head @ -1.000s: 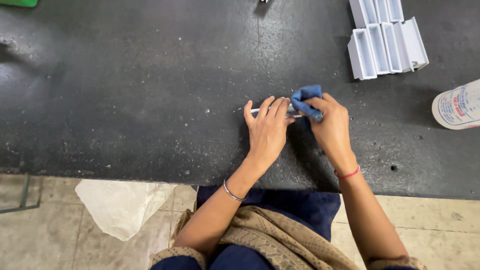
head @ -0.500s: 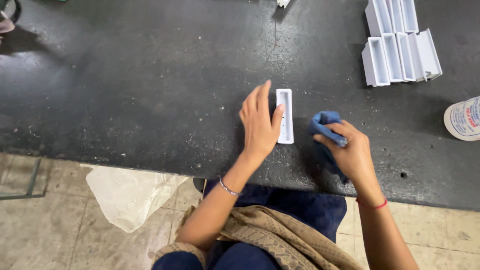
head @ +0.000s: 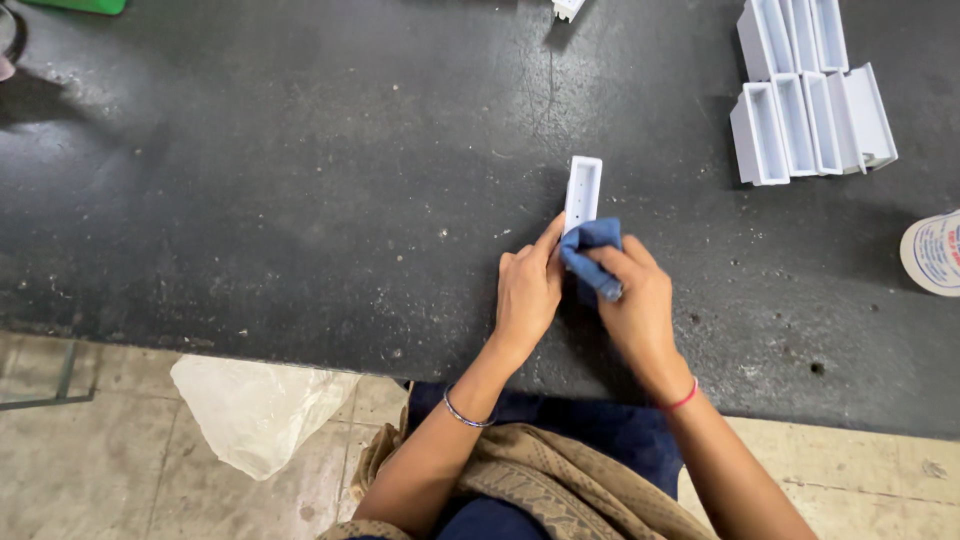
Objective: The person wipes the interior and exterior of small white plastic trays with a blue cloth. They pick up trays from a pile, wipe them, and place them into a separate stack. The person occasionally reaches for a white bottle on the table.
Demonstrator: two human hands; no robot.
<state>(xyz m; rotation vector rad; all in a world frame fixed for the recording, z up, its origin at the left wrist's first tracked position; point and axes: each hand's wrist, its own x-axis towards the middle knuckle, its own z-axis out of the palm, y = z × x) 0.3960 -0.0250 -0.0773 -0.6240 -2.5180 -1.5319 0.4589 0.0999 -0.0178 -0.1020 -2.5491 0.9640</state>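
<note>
**A:** While we look down at the bench, our left hand lies mostly flat with the fingers loosely out, the fingertips up against the near end of the white tray. Not really gripping it, just touching at the edge.

**B:** Yep, and our right hand is closed around the blue cloth, pinching it bunched up. The cloth sits right on the near end of the tray, so that end is covered.

**A:** The tray itself lies long-ways on the dark bench, open side up, pointing away from us, far end sticking out past the cloth.

**B:** Off to the upper right we've got a stack of trays of the same white kind, well apart from our hands. A white tape roll pokes in at the right edge.

**A:** And a clear bag lies on the floor by our left knee.
</note>
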